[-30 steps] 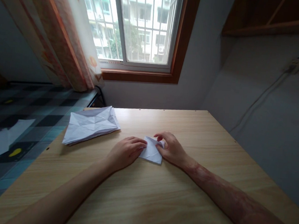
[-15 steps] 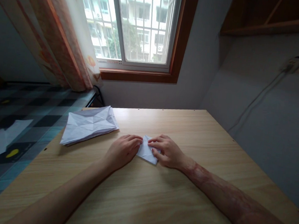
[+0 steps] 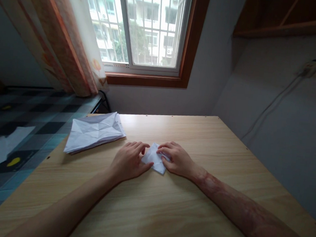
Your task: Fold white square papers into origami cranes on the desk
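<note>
A small folded piece of white paper lies flat on the wooden table, its narrow tip pointing away from me. To its left is my left hand, thumb stretched onto the paper's near left edge and the other fingers curved apart from the thumb, with nothing gripped between them. My right hand holds the paper's right side, fingertips pressed on top and the thumb close below them. That hand hides the paper's right edge.
A stack of creased white paper lies at the table's far left corner. More white sheets rest on the checked bed at left. Beyond the table are a barred window and a curtain.
My left hand's thumb has spread away from its fingers and now touches the paper's near edge, uncovering more of its left side. My right hand has barely moved.
</note>
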A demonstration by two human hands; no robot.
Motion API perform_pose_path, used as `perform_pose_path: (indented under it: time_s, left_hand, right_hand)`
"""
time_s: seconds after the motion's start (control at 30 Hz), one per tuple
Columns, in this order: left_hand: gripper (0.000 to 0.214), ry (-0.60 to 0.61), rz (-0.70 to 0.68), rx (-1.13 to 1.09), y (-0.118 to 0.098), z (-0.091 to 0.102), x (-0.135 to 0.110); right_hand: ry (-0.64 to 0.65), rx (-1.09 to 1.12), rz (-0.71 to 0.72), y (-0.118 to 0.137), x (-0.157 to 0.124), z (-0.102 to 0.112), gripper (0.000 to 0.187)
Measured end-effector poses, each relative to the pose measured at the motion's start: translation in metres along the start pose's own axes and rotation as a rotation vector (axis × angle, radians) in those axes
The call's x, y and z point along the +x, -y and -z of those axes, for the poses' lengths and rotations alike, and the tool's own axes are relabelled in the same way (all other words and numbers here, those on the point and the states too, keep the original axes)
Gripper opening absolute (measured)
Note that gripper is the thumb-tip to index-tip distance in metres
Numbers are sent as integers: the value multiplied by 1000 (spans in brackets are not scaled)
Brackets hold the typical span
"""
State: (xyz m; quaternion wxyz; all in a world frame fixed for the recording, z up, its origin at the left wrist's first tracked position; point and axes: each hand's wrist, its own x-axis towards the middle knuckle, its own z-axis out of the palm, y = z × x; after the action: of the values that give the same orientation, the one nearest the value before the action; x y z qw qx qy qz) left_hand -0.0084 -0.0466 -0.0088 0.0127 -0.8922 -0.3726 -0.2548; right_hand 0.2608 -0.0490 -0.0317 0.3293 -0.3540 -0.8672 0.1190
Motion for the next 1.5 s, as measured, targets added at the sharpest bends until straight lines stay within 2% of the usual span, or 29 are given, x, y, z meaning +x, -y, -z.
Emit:
perform_pose_path:
  time_s: [0.17,0.43,0.57,0.73,0.83,1.07,1.27,1.5]
  left_hand:
    - [34,-5,-26,-95,2,-3,-2]
    - [16,-108,-118,-167,2,-5,-2]
    - [20,-130,-140,-203,0,-5,-3]
    - [26,-2,-171,-336,-4,-3,-4]
    - [27,57,-173,-334,-3,-3,-2]
    - [24,114,-132,-238,3,-4,2]
    - [41,179,-167,-198,-1,-1,2]
    - [43,190,-143,-161,-2,-2,-2]
  right_hand:
    - [-2,-6,-5,-1,0,-1,32]
    - [-9,-8,-15,2,0,1,27]
    - [-19,-1,-20,4,-1,2,24]
    - [-6,1,-10,4,-1,3,22]
    - [-8,-14,-12,4,-1,2,24]
    - [-23,5,-11,3,0,2,18]
    - [-41,84,-21,1,0,2,25]
    - [-75,116,-33,3,1,1,21]
